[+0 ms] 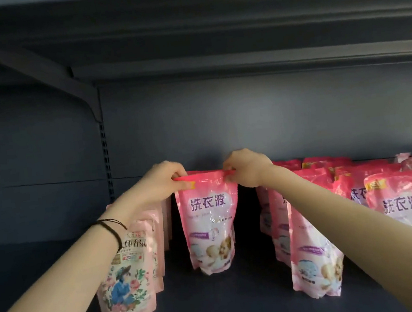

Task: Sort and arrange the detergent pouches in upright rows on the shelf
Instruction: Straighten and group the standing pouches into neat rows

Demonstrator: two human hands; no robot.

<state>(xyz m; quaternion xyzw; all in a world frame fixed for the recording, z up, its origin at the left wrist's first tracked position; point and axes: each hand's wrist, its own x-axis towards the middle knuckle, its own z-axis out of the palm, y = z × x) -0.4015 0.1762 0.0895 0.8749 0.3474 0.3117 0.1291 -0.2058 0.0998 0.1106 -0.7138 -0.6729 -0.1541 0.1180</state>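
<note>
A pink detergent pouch [211, 229] stands upright on the dark shelf [228, 306], alone in the middle. My left hand [163, 183] pinches its top left corner and my right hand [245, 168] pinches its top right corner. To the left runs a row of pale pink floral pouches [125, 273], one behind another. On the right stand several more bright pink pouches [314, 253], with others [401, 206] bunched behind them toward the far right.
A dark back panel [247, 121] closes the shelf behind the pouches. An upper shelf [212, 28] with a slanted bracket [38, 69] hangs overhead. A slotted upright [106, 161] runs down the back at left.
</note>
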